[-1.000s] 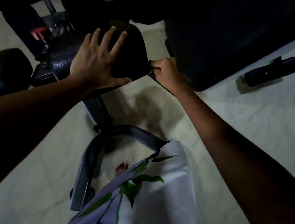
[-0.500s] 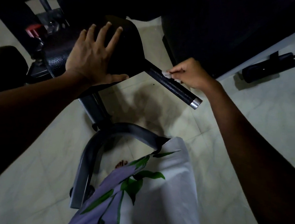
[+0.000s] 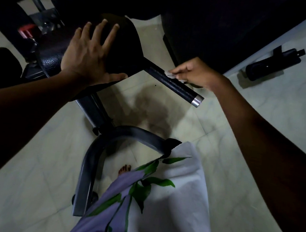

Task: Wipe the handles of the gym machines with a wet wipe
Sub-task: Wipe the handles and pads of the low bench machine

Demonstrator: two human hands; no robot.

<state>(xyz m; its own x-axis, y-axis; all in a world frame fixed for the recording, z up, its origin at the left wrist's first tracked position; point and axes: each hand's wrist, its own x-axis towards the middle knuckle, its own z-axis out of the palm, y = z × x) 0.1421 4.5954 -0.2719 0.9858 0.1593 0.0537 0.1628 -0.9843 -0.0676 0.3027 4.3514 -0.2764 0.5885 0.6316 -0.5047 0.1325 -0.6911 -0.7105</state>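
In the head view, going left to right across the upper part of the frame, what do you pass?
Red knob → left hand pressed flat on the black seat pad → black handle → wet wipe → right hand pinching it → black object on the floor.

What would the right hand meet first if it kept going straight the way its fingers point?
The right hand, pinching a white wipe, points left at the black handle. The wipe already seems to touch the grip, so the handle comes first; beyond it, probably the dark seat pad.
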